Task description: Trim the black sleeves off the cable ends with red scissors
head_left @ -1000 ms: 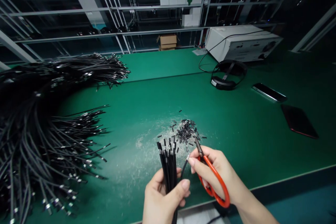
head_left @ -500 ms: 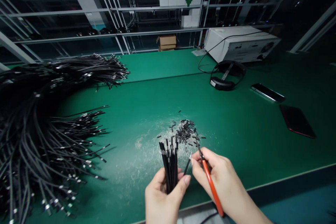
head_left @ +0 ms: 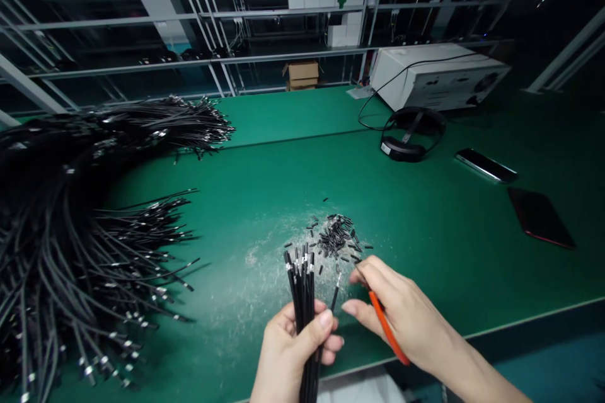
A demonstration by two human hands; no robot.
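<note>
My left hand [head_left: 302, 343] is closed around a bundle of black cables [head_left: 302, 296], whose ends point up and carry whitish bands. One cable [head_left: 336, 295] leans out to the right of the bundle, its bare whitish tip upward. Close beside that tip, my right hand [head_left: 392, 305] holds a red-handled tool [head_left: 387, 327], with its thumb and index fingertip apart. The tool's dark front end is partly hidden by the fingers. A pile of short black pieces [head_left: 335, 236] lies on the green table [head_left: 265, 182] beyond my hands, among pale scraps.
Large bundles of black cables [head_left: 51, 214] cover the left side. At the right are a black headset [head_left: 409, 138], a phone [head_left: 486, 165], a dark red-edged flat device [head_left: 541, 217] and a white equipment box [head_left: 437, 79]. Metal racks and a cardboard box [head_left: 303, 74] stand behind.
My right thumb has come away from the leaning cable, and the right hand has shifted slightly right with the tool. The left hand's thumb has moved up across the bundle.
</note>
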